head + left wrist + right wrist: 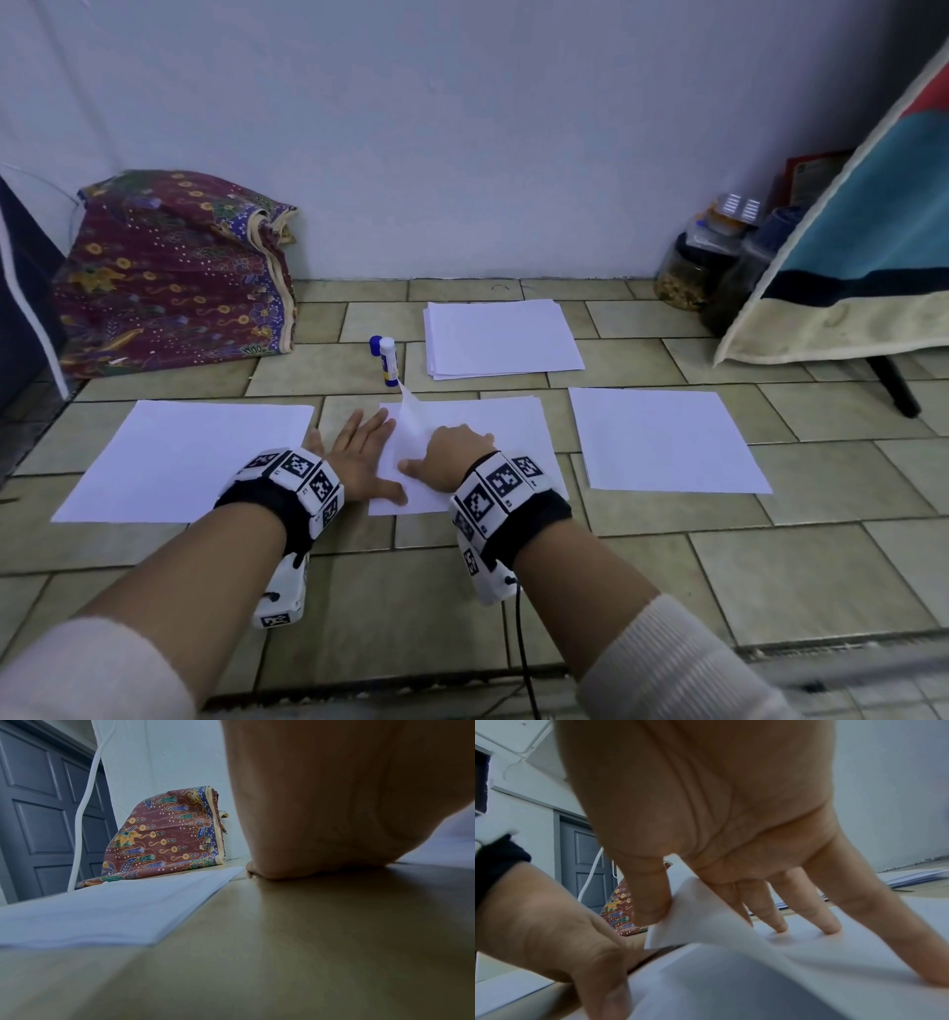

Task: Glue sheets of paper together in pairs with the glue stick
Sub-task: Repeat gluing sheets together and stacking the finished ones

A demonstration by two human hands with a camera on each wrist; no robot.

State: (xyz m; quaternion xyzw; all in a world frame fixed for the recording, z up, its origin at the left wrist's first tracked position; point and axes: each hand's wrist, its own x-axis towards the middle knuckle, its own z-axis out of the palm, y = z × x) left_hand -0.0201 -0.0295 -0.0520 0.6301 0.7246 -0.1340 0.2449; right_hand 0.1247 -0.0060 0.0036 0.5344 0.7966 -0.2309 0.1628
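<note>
Working from the left: there's a single sheet (185, 457) lying flat on the tiled floor (770, 575), well left of the middle pile. The left hand (359, 452) lies flat with its fingers spread straight, pressing down the left edge of the middle pile (493, 426) and holding nothing. Just behind that pile, on its left side, stands the glue stick (388, 360) with its blue cap (375, 344) off and sitting right beside it.

The right hand (452, 457) is on top of the middle pile. From the wrist view, its thumb and forefinger pinch the lifted corner of the top sheet (693, 910), while the other fingertips (831, 929) rest on the paper below.

My take is the step in hand is peeling one sheet off. To do it well, I'd keep the left palm planted so the lower sheets don't slide, and roll the corner up gently instead of yanking, since thin paper creases easily.

Count: one glue stick, one cap, and four paper spots. Those are the left sheet, the middle pile, a stack (503, 339) behind it, and a sheet (667, 442) off to its right. I can't tell how many sheets are in each pile.
</note>
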